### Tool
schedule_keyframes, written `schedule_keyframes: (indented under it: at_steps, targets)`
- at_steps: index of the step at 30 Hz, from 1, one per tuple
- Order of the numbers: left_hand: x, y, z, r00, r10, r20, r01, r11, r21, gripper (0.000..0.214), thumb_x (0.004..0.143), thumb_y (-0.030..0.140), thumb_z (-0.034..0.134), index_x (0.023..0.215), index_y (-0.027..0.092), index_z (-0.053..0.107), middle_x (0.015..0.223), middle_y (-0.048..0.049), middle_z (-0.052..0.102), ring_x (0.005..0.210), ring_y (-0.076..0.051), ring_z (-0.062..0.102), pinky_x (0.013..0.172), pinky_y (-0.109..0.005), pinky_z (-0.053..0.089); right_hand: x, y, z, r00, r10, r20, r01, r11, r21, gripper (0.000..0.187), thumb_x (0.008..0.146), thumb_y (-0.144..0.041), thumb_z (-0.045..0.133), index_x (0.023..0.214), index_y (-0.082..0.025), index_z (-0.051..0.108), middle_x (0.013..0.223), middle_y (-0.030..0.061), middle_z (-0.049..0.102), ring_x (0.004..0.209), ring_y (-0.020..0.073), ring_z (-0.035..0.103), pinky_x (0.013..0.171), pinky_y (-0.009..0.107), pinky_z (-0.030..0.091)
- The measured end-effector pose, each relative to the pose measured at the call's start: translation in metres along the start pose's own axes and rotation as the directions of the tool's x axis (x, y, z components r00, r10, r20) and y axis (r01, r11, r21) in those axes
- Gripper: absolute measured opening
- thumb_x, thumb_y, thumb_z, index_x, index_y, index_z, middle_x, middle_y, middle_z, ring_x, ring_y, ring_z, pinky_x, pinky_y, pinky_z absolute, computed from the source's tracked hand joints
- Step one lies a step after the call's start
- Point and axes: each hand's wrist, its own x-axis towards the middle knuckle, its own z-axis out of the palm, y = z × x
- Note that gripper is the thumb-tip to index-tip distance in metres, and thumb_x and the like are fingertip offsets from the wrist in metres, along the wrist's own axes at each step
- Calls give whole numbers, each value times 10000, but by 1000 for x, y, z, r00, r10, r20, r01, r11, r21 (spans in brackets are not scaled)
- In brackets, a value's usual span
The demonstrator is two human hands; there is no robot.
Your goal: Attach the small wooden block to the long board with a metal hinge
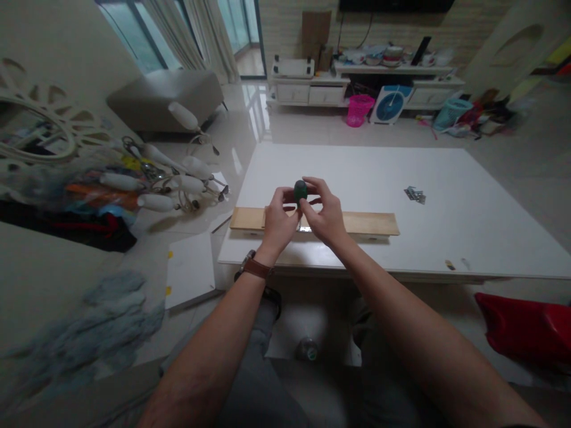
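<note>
Both my hands meet over a long wooden plank [370, 223] that lies across the near part of a white table [357, 178]. My left hand [277, 221] and my right hand [323, 213] are both closed around a dark green rounded handle [300, 191], apparently of a tool standing upright; a bit of red shows beside it between the fingers. A small metal piece [306, 228] glints on the plank just under my hands. A brown-strapped watch sits on my left wrist.
A small heap of metal screws [414, 194] lies on the table to the right. A chandelier with white arms [165, 178] and clutter sit on the floor at left. White paper sheets [190, 270] lie by the table. A red object [526, 330] is at lower right.
</note>
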Motion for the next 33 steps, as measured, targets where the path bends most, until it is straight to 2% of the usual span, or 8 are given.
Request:
schedule_keyframes:
  at_steps: [3,6,9,13,18,23,27,33]
  targets:
    - [0,2,-1,1000,9,22,-10,999,51,299,883,135,730,1141,233,617,1132,-59,732,1019,-185,722,850,-324,640,0,2,1,1000,7,-11,-7,1000,-13,420,878,-206,628,1287,-291,580,1151,46,763,1084,221,727,825,363,591]
    - [0,1,0,999,40,3,-41,991,124,403,796,80,774,1146,233,645,1176,-59,695,969,-169,698,798,-290,631,0,4,2,999,4,-49,-6,999,-49,403,838,-224,700,1223,-283,596,1080,32,720,984,204,704,787,348,580]
    - [0,-2,1,999,42,19,-44,993,109,413,777,51,765,1130,226,642,1111,-43,706,948,-166,692,790,-286,627,0,4,3,998,-6,-67,1,997,-73,382,815,-230,728,1174,-275,607,1044,21,668,919,185,669,769,339,574]
    - [0,-3,0,1000,22,14,-23,998,60,416,831,43,713,1173,254,608,1027,-21,742,948,-173,722,818,-312,633,-1,1,1,1000,-11,-28,10,999,-47,402,825,-221,711,1208,-274,601,1163,55,699,1010,207,696,797,352,589]
    - [-1,-1,-2,999,17,48,-19,999,46,362,887,39,626,1179,250,594,1139,-53,750,1069,-191,731,885,-342,639,-1,0,-1,999,4,48,-3,1000,-18,456,886,-170,584,1323,-301,572,1227,54,745,1127,222,718,838,366,604]
    - [-1,-1,-3,999,35,38,-40,992,116,408,803,48,720,1159,235,646,1190,-64,707,999,-183,706,811,-309,631,-1,4,0,1000,-3,-3,3,998,-59,435,864,-221,673,1285,-295,591,1148,48,735,1048,216,709,811,360,594]
    - [-1,0,-2,999,15,44,-19,993,114,385,779,29,737,1097,230,656,1105,-44,721,961,-181,707,787,-302,615,-1,5,1,999,-9,-40,6,996,-89,425,822,-247,731,1228,-281,610,1095,38,685,960,198,678,757,336,579]
    - [-1,0,-6,999,-11,38,10,999,32,403,852,26,684,1167,259,590,1055,-28,753,1012,-186,741,840,-318,620,-3,1,2,1000,-15,14,15,999,-37,457,875,-218,643,1320,-297,580,1232,63,725,1109,229,710,827,366,597]
